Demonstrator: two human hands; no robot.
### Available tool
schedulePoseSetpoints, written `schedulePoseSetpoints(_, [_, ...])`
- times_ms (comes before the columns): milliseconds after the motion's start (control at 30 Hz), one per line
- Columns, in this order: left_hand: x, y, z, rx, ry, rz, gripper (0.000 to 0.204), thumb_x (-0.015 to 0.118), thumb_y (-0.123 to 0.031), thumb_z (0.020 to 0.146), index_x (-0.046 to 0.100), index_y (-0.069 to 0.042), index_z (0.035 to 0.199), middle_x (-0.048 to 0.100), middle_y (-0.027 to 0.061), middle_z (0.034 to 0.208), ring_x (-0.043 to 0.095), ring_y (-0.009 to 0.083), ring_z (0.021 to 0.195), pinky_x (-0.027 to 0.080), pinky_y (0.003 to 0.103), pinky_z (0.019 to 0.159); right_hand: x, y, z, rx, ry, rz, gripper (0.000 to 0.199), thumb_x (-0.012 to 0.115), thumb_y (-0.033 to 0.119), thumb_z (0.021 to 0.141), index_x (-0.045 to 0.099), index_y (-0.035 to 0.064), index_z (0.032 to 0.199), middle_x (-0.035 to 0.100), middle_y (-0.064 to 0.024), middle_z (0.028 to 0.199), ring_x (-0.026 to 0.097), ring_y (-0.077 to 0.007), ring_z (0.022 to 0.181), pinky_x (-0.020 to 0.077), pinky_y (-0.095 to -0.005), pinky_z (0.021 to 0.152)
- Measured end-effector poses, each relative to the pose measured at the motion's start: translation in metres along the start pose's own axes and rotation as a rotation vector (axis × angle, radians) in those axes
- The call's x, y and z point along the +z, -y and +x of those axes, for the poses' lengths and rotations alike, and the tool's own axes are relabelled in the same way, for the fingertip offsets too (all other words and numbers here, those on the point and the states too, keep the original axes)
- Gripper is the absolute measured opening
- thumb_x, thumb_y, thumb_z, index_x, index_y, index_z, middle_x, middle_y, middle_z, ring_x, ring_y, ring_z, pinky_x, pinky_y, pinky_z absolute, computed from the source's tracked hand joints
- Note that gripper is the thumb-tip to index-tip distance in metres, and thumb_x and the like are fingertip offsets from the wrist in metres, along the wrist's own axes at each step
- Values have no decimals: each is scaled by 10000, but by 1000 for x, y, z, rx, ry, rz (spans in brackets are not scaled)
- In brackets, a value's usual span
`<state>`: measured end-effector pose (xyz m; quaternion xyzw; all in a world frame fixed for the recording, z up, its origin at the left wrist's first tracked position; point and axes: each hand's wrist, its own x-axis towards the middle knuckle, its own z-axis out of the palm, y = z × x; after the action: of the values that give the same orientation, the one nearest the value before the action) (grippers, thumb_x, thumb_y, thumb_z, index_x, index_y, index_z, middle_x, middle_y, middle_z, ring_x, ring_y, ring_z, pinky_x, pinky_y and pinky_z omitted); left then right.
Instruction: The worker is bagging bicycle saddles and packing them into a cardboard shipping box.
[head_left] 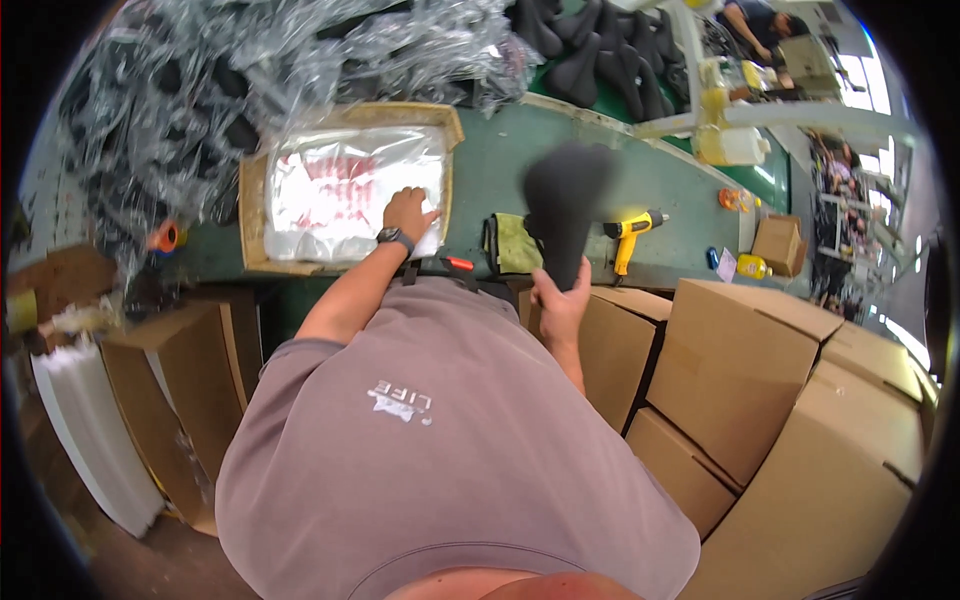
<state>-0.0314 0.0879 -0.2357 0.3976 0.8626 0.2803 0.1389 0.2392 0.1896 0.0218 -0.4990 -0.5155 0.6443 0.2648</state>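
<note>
A black bicycle saddle, blurred at its wide end, stands raised in my right hand, which is closed around its narrow nose. Over to the left, a shallow cardboard box holds a stack of clear plastic bags with red print. My left hand, with a dark watch on its wrist, lies on the right part of those bags, its fingers stretched out and apart. Below the saddle's left side, a folded green cloth rests on the green table.
Plastic-wrapped black saddles are heaped at the back left; bare saddles lie beyond the table. A yellow heat gun is right of the held saddle. Large cartons crowd my right side, with flat cardboard at left. People work far right.
</note>
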Motion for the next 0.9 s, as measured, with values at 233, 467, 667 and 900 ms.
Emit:
schedulePoseSetpoints(233, [19, 35, -12, -44, -17, -120, 207, 695, -283, 1050, 779, -94, 1059, 737, 145, 1052, 696, 387, 1022, 562, 498, 883, -22, -23, -10, 642, 622, 741, 550, 733, 391, 1064, 580, -12, 1405, 669, -79, 997, 607, -146, 757, 531, -260, 671])
schedulePoseSetpoints(467, [-2, 41, -20, -488, -186, -526, 195, 722, -156, 1013, 682, -29, 1156, 799, 232, 994, 767, 428, 961, 592, 503, 850, 12, -66, 3, 567, 389, 369, 324, 765, 210, 1063, 608, 17, 1271, 713, -102, 1016, 689, -183, 762, 617, -352, 659])
schedulePoseSetpoints(667, [-17, 57, -19, -485, -80, -774, 410, 872, -257, 951, 749, 16, 1231, 785, 75, 846, 729, 187, 759, 596, 330, 785, 53, -60, 24, 287, 390, -16, 436, 803, 64, 983, 549, 37, 1336, 729, -108, 1059, 731, -205, 758, 621, -375, 613])
schedulePoseSetpoints(900, [-6, 95, -5, -839, 184, -1097, 365, 694, -276, 1084, 777, 7, 868, 716, 34, 772, 683, 149, 702, 599, 335, 758, 121, -106, 73, -408, 546, -707, 971, 850, 257, 964, 300, 28, 1731, 740, -284, 1340, 744, -384, 1199, 552, -406, 1066])
